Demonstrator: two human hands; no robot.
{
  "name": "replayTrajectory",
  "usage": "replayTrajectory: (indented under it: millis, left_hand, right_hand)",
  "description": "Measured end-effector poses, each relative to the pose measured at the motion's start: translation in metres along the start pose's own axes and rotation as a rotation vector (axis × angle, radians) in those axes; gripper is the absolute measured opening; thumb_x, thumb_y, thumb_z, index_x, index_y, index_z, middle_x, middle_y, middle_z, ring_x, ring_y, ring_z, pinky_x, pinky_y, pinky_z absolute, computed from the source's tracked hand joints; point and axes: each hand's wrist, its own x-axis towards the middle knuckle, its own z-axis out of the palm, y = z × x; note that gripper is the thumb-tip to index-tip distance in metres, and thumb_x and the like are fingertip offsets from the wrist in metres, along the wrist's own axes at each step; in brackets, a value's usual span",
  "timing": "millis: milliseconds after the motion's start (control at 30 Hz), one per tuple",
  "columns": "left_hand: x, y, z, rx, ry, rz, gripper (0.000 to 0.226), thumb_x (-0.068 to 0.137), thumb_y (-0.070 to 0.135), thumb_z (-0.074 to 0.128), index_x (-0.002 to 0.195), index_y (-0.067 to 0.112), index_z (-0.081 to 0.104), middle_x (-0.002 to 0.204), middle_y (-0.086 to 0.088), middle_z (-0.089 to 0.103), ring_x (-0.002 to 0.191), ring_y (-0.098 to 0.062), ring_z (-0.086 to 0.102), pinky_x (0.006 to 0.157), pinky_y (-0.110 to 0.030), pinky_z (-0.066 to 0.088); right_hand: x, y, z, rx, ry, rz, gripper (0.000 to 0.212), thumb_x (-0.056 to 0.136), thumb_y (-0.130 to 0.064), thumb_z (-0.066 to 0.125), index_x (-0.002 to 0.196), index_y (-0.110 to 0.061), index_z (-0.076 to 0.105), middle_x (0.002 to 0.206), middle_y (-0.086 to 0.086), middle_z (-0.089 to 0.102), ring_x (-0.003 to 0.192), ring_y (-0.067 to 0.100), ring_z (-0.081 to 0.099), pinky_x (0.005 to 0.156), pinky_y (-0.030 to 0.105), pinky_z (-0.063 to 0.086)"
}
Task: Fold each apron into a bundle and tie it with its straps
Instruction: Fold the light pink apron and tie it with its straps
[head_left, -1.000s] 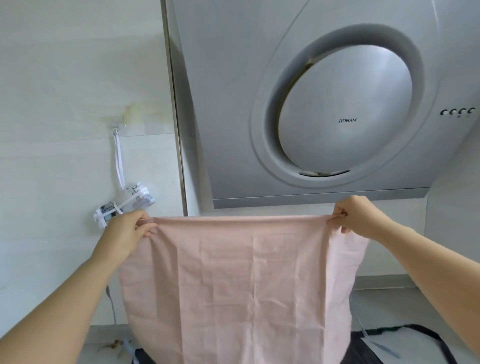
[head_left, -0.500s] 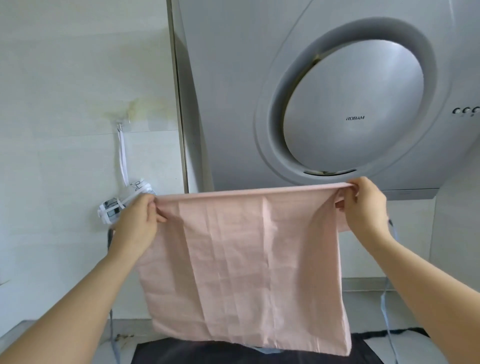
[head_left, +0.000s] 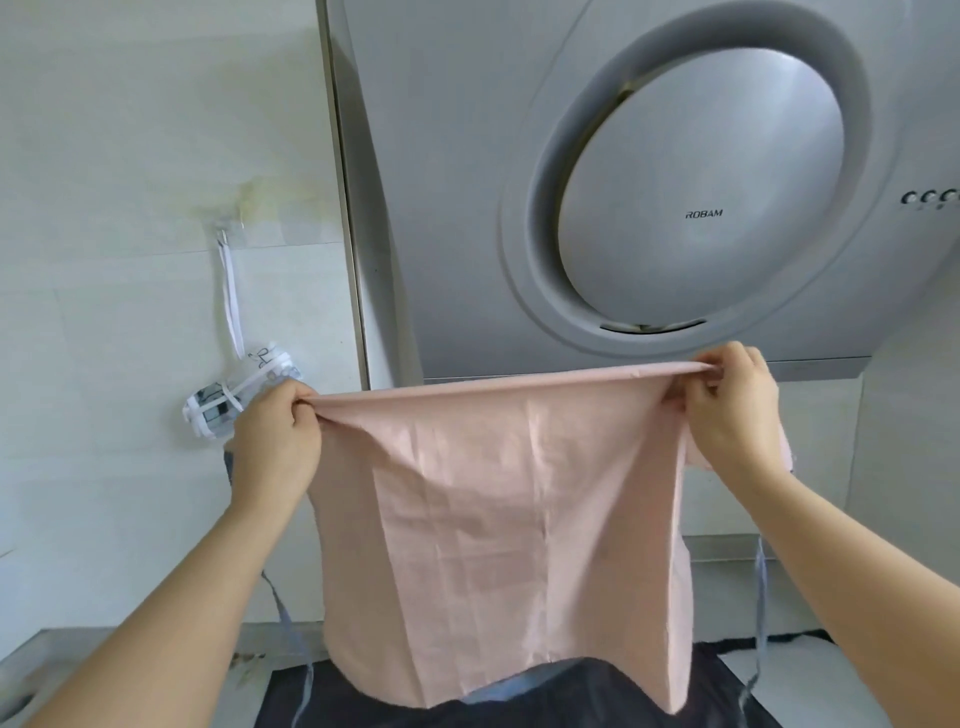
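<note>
A pink apron (head_left: 498, 519) hangs folded in front of me, its top fold stretched level between my hands. My left hand (head_left: 275, 441) grips its upper left corner. My right hand (head_left: 732, 415) pinches its upper right corner. Thin grey-blue straps (head_left: 759, 613) dangle from both sides. The apron's lower edge hangs just above a dark apron (head_left: 519, 706) lying flat on the counter. A rolled white patterned bundle (head_left: 228, 402), tied with its straps, hangs from a wall hook behind my left hand.
A large grey range hood (head_left: 675, 208) fills the upper right, close behind the pink apron. A white tiled wall (head_left: 130, 208) is on the left. A pale counter (head_left: 62, 654) runs along the bottom.
Both hands lifted the pink apron up off the counter, then eased it down a little. The cloth narrowed and its bottom edge curled inward over the dark apron.
</note>
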Motion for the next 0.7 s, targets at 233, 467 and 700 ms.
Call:
replayTrajectory:
  millis: [233,467,700]
  left_hand:
    - [-0.011,0.018,-0.013,-0.092,0.312,0.196,0.017,0.086,0.000,0.050,0.096,0.001,0.064,0.099,-0.015,0.062,0.086,-0.002,0.056,0.080,-0.009,0.037]
    - [0.012,0.001,-0.005,0.047,0.151,0.203,0.023,0.099,0.014,0.043,0.092,0.005,0.063,0.077,-0.009,0.067,0.076,-0.026,0.060,0.068,-0.029,0.038]
    - [0.012,-0.062,0.039,0.454,-0.346,0.011,0.029,0.100,0.030,0.042,0.089,0.013,0.063,0.083,-0.010,0.067,0.088,-0.032,0.063,0.078,-0.042,0.049]
  right_hand:
    - [-0.011,-0.016,-0.015,0.212,0.281,-0.283,0.034,0.072,0.013,0.043,0.098,0.000,0.060,0.087,0.003,0.056,0.073,-0.003,0.047,0.074,0.004,0.034]
    - [0.009,0.001,0.001,0.066,0.162,-0.355,0.033,0.070,0.009,0.047,0.095,-0.001,0.065,0.087,0.001,0.054,0.076,0.002,0.050,0.073,0.009,0.034]
    - [0.009,0.086,0.053,-0.458,-0.369,-0.169,0.030,0.086,0.001,0.050,0.108,-0.005,0.069,0.110,0.015,0.069,0.099,0.035,0.063,0.085,0.037,0.044]
